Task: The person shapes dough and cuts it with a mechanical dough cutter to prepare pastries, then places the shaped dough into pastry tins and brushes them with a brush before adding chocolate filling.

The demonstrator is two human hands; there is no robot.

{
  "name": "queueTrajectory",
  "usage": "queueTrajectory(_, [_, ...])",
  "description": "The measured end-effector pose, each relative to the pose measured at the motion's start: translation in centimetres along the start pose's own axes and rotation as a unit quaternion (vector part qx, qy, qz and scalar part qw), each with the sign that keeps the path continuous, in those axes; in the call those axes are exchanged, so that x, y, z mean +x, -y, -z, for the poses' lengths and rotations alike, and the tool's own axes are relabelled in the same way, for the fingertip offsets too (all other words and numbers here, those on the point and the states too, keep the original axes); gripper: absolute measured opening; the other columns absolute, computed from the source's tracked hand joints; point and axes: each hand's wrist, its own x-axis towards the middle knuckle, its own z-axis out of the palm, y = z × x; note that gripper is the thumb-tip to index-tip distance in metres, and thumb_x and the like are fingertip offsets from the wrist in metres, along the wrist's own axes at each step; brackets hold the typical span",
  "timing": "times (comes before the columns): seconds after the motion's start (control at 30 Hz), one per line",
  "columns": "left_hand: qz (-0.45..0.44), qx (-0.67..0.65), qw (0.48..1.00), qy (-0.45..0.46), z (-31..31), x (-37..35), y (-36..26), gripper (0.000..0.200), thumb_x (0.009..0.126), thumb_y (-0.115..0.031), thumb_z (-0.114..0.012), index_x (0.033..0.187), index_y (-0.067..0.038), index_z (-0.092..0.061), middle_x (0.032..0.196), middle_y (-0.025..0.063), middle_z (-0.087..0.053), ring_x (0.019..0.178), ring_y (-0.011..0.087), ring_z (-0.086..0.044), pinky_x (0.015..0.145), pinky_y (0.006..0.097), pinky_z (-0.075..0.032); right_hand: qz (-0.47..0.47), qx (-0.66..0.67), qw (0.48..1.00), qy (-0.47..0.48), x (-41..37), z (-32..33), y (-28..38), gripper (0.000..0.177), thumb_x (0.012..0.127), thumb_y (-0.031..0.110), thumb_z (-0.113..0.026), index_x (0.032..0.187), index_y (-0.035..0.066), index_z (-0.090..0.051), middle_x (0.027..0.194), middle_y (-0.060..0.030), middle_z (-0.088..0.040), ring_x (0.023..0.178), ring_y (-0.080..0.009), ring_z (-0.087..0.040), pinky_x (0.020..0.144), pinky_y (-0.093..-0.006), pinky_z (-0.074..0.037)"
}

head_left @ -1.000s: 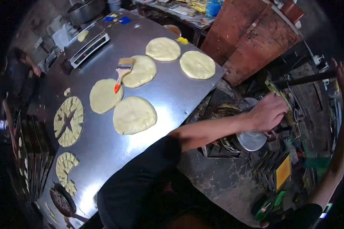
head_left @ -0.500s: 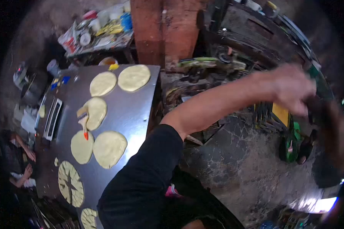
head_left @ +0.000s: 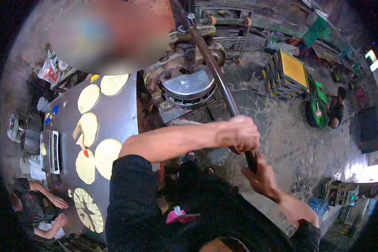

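A long dark metal bar [head_left: 216, 73] runs from a press-like machine at the top centre down to my hands. My left hand [head_left: 242, 134] is closed round the bar near its lower end. Just below it, my right hand [head_left: 262, 174] grips the bar's dark end. Beneath the bar's upper part, a round silver plate [head_left: 190, 86] sits on the machine. Flat dough rounds [head_left: 108, 157] lie on the metal table [head_left: 124, 109] at the left, with a brush [head_left: 80, 140] resting across two of them.
At the lower left, a co-worker's hands [head_left: 58, 201] are beside a cut dough round [head_left: 87, 210]. Stacked trays [head_left: 294, 71] stand on the floor at the upper right, near a person [head_left: 337, 107] by a green tub [head_left: 317, 113]. A blue bottle [head_left: 318, 206] is at the lower right.
The view has turned towards the machine. My left hand, blurred at the far right before, is now nearer the centre on the bar. My right hand and the silver plate have come into clear view.
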Motion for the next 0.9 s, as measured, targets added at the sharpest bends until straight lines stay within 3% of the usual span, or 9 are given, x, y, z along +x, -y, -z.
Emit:
queueTrajectory(0.2, [-0.012,0.058,0.987,-0.149,-4.4,0.6,0.8,0.008,0.068,-0.025,-0.066,0.063,-0.020,-0.062,0.065,-0.0022,-0.063,0.060,0.0156,-0.062,0.046,0.0353,-0.047,0.010,-0.121,0.992,0.045,1.6,-2.0,-4.7,0.054,0.081,0.017,-0.067,0.126,0.004,-0.041,0.091,-0.0195,-0.059,0.076,-0.0333,-0.059,0.064,-0.0422,-0.045])
queueTrajectory(0.4, [-0.158,0.084,0.968,-0.178,-7.5,-0.4,1.4,0.015,0.087,-0.024,-0.053,0.092,-0.012,-0.060,0.085,0.0089,-0.059,0.095,0.0232,-0.059,0.100,0.0385,-0.041,0.031,0.007,0.999,0.023,1.6,-5.1,-7.9,0.043,0.083,0.018,-0.064,0.114,0.003,-0.038,0.070,-0.0197,-0.060,0.067,-0.0430,-0.062,0.057,-0.0493,-0.049])
queueTrajectory(0.47, [0.023,-0.367,0.902,-0.227,-2.2,-6.3,6.0,0.027,0.089,-0.022,-0.054,0.112,-0.008,-0.058,0.109,0.0088,-0.060,0.112,0.0310,-0.051,0.107,0.0441,-0.033,0.028,-0.044,0.997,-0.051,1.8,-4.1,-4.6,0.041,0.082,0.018,-0.065,0.112,0.002,-0.042,0.070,-0.0202,-0.060,0.063,-0.0411,-0.062,0.055,-0.0472,-0.049])
queueTrajectory(0.53, [0.297,-0.105,0.858,-0.405,0.4,-14.0,15.0,0.033,0.088,-0.025,-0.056,0.114,-0.005,-0.058,0.112,0.0148,-0.059,0.110,0.0347,-0.052,0.101,0.0436,-0.037,0.031,-0.045,0.998,-0.039,2.0,-3.0,-3.4,0.038,0.083,0.023,-0.066,0.109,0.002,-0.046,0.071,-0.0206,-0.060,0.065,-0.0410,-0.062,0.056,-0.0471,-0.049])
queueTrajectory(0.6, [0.541,0.221,0.634,-0.508,3.1,-20.7,22.0,0.040,0.087,-0.029,-0.058,0.116,-0.001,-0.058,0.115,0.0208,-0.058,0.108,0.0384,-0.053,0.096,0.0430,-0.041,-0.023,-0.065,0.997,-0.040,1.2,-2.6,-2.2,0.039,0.084,0.027,-0.065,0.108,0.002,-0.048,0.074,-0.0206,-0.061,0.067,-0.0407,-0.061,0.058,-0.0468,-0.049])
queueTrajectory(0.67, [0.457,0.338,0.605,-0.558,5.4,-21.2,23.5,0.043,0.087,-0.022,-0.057,0.123,0.001,-0.053,0.117,0.0203,-0.058,0.108,0.0365,-0.052,0.097,0.0459,-0.036,-0.023,-0.051,0.998,0.032,1.1,-3.1,-3.4,0.041,0.086,0.033,-0.063,0.109,0.002,-0.047,0.077,-0.0213,-0.061,0.070,-0.0404,-0.062,0.060,-0.0463,-0.048])
queueTrajectory(0.73, [0.151,-0.123,0.733,-0.652,6.9,-11.9,16.4,0.050,0.081,-0.029,-0.066,0.121,-0.002,-0.055,0.117,0.0170,-0.059,0.109,0.0372,-0.052,0.097,0.0482,-0.037,-0.032,-0.031,0.999,0.007,1.2,-2.8,-2.1,0.040,0.088,0.037,-0.060,0.105,0.004,-0.046,0.077,-0.0207,-0.060,0.067,-0.0407,-0.061,0.059,-0.0466,-0.048])
queueTrajectory(0.8, [0.005,-0.101,0.973,-0.205,5.8,-5.1,8.2,0.046,0.076,-0.037,-0.068,0.106,-0.004,-0.059,0.103,0.0144,-0.061,0.104,0.0350,-0.055,0.095,0.0464,-0.041,-0.040,-0.024,0.998,0.047,1.4,-2.6,-1.7,0.040,0.089,0.041,-0.058,0.098,0.004,-0.044,0.073,-0.0187,-0.059,0.061,-0.0382,-0.058,0.057,-0.0459,-0.048])
queueTrajectory(0.9, [-0.077,0.006,0.994,0.081,-7.7,0.3,3.0,0.013,0.083,-0.019,-0.055,0.081,-0.009,-0.063,0.079,0.0059,-0.067,0.066,0.0263,-0.065,0.081,0.0454,-0.049,-0.100,0.085,0.991,0.041,3.3,-10.9,-9.3,0.041,0.088,0.042,-0.059,0.101,0.006,-0.043,0.072,-0.0164,-0.059,0.060,-0.0336,-0.059,0.057,-0.0433,-0.050])
